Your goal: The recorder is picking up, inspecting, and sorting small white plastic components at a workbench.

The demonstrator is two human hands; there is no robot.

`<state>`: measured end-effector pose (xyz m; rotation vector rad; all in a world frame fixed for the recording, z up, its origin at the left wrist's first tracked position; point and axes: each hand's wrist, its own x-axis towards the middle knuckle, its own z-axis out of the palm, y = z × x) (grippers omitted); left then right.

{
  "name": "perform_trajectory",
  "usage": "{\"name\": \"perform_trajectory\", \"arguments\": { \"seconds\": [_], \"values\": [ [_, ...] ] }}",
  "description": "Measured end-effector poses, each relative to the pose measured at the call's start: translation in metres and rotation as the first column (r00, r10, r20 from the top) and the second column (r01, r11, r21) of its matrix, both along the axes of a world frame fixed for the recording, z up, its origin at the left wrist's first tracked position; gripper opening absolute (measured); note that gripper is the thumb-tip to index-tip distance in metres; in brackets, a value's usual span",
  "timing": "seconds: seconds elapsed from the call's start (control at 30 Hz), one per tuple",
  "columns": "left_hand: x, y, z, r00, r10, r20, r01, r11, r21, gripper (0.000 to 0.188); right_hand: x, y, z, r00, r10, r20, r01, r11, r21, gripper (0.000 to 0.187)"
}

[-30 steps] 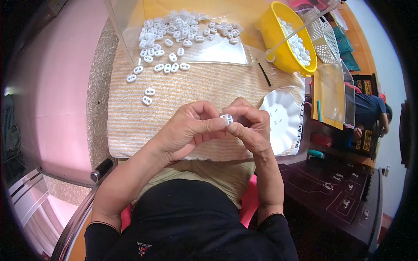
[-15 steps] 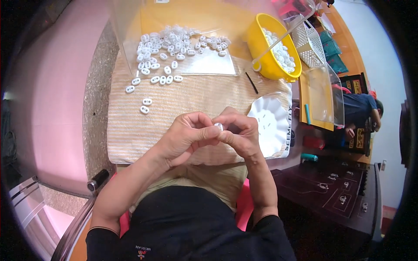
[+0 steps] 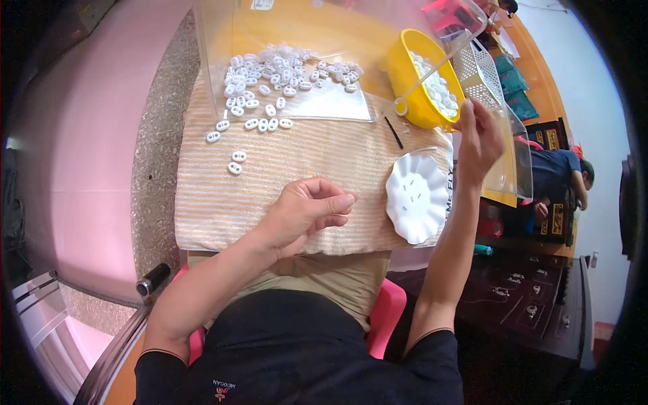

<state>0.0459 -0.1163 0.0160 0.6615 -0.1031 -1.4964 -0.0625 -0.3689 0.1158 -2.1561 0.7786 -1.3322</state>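
Left hand point(image 3: 307, 209) above towel point(image 3: 351, 155): thumb, fingertips together; cannot tell if gripping. Right hand point(image 3: 480, 138) beside yellow tub point(image 3: 403, 73): fingers bunched, contents hidden. Two-holed pieces point(image 3: 273, 125) on towel and tray point(image 3: 331, 101). Risks: knuckles knocking tub, spilling white pieces point(image 3: 439, 94); forearm brushing plate point(image 3: 403, 226), scattering bits.

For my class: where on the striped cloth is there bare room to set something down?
Free: the striped cloth between the paired white pieces and the fluted dish, beyond the left hand; also from those pieces to the cloth's left edge. Crowded: the far side, by the heap of white pieces and, near the right hand, the yellow tub.
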Motion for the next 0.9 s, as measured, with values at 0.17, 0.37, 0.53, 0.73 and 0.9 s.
{"name": "perform_trajectory", "arguments": {
  "seconds": [0.17, 0.37, 0.53, 0.73, 0.9],
  "values": [
    [0.001, -0.001, -0.003, 0.997, 0.055, 0.062, -0.058, 0.997, 0.052, 0.009, 0.009, -0.016, -0.014, 0.947, -0.161, -0.277, 0.087, 0.961, -0.261, 0.021],
    [-0.001, 0.001, -0.006, 0.987, 0.120, 0.106, -0.126, 0.991, 0.054, 0.011, 0.072, 0.036, -0.058, 0.806, 0.300, -0.510, -0.301, 0.950, 0.083, 0.019],
    [0.000, 0.001, -0.003, 0.983, 0.133, 0.130, -0.143, 0.987, 0.076, 0.011, 0.107, 0.026, -0.077, 0.649, 0.267, -0.712, -0.362, 0.932, 0.019, 0.026],
    [0.001, 0.001, -0.007, 0.979, 0.163, 0.122, -0.172, 0.982, 0.074, 0.011, 0.141, 0.028, -0.080, 0.609, 0.233, -0.758, -0.407, 0.912, -0.047, 0.024],
    [0.002, 0.002, -0.005, 0.981, 0.151, 0.125, -0.161, 0.984, 0.081, 0.012, 0.151, 0.032, -0.085, 0.563, 0.181, -0.807, -0.327, 0.945, -0.016, 0.023]
  ]
}}
